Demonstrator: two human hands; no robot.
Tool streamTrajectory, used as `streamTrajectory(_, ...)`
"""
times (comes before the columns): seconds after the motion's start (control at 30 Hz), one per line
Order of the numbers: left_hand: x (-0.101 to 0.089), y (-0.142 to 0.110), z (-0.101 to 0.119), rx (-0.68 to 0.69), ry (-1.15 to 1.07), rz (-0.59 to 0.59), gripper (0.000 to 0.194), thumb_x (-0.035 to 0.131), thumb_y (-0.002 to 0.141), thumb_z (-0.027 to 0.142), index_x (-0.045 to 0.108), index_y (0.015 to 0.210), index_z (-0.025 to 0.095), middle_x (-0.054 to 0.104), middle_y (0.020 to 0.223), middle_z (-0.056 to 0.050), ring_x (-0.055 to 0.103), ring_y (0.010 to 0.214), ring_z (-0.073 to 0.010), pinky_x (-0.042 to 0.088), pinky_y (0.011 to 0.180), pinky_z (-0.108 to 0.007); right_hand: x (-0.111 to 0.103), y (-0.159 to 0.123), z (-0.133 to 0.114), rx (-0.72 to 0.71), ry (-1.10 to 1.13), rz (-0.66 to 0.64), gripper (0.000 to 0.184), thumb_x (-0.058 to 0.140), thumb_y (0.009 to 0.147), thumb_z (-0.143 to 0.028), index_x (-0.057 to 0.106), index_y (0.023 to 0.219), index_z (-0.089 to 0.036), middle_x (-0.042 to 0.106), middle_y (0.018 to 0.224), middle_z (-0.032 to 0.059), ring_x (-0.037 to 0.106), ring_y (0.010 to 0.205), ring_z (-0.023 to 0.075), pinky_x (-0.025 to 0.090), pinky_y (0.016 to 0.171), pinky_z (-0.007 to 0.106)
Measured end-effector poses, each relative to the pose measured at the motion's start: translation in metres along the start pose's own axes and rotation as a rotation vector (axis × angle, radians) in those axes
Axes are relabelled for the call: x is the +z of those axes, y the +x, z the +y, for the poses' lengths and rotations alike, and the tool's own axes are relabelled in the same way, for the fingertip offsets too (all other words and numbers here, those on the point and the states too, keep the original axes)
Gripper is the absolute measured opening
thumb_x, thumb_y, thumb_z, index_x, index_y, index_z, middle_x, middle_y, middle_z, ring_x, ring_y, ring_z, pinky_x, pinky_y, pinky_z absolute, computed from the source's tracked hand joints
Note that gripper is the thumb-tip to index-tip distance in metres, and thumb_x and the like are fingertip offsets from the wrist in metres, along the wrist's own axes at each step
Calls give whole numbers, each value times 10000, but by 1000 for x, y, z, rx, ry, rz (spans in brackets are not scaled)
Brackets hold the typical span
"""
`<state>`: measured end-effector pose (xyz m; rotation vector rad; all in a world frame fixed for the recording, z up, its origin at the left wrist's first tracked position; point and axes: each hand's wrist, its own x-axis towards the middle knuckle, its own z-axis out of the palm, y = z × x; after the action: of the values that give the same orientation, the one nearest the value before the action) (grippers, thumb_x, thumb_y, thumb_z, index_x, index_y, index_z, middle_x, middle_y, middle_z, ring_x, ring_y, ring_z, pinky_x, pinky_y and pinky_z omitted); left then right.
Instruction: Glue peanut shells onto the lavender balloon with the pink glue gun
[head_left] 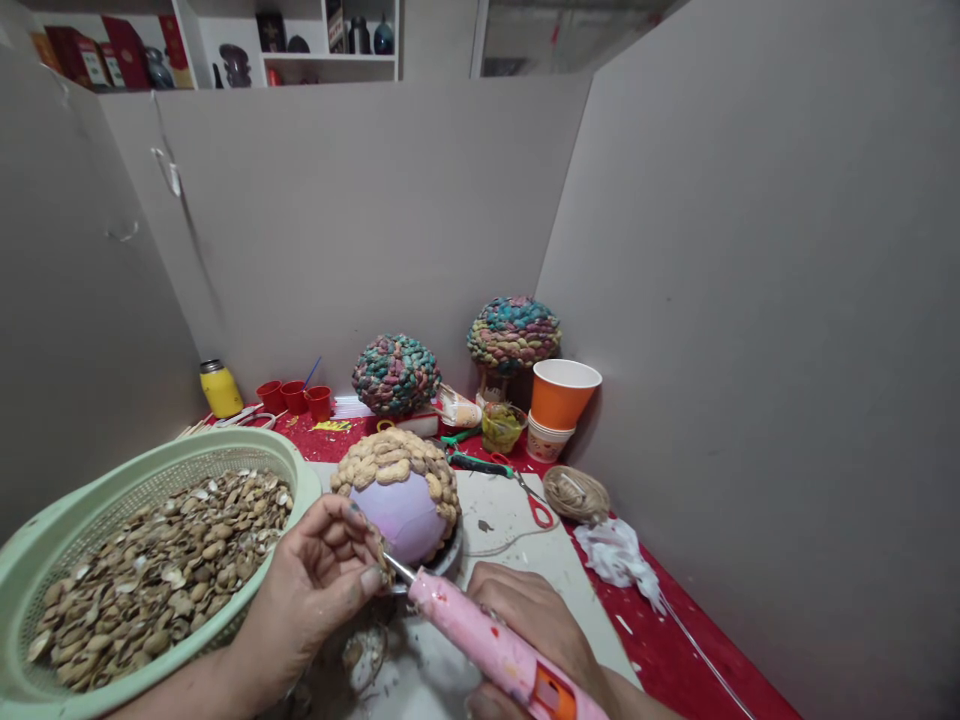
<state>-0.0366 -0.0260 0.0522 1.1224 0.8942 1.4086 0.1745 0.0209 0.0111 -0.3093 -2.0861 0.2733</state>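
My left hand (pixel 319 575) pinches a peanut shell (pixel 384 562) between thumb and fingers, in front of the ball. My right hand (pixel 529 615) is wrapped round a pink hot glue gun (pixel 480 630). Its metal tip points left and meets or nearly meets the shell; I cannot tell which. Just behind sits a lilac ball (pixel 401 515), its upper part covered with tan peanut shells (pixel 394 455) and its lower front bare. The ball rests in a round dish (pixel 448 560), mostly hidden. To the left, a green basket (pixel 300 455) holds many loose shells.
Two balls covered in coloured shells (pixel 396 373) (pixel 514 332) stand at the back. Red cups (pixel 294 397), a yellow jar (pixel 220 388), an orange paper cup (pixel 564 395), red scissors (pixel 538 510), twine (pixel 576 493) and a white plastic bag (pixel 619 553) surround the board (pixel 555 570). Grey partitions enclose the table.
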Motion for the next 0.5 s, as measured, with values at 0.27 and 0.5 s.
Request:
streamTrajectory(0.27,-2,0,-4,5,1,-21,294,793,733,221,549,897,205,625,802,24,564,715,-85,476,659,-177,3,1,0,-26,-40,42,449,324,972,-563,365,678,-226,368,557,-39,369,460,127,259,454,271)
streamTrajectory(0.5,-1,0,-4,3,2,-13,303,803,719,231,550,880,197,621,793,19,559,708,-89,475,652,-181,0,5,-4,-39,-64,31,443,305,986,-528,341,668,-223,365,549,-35,357,458,122,251,456,277)
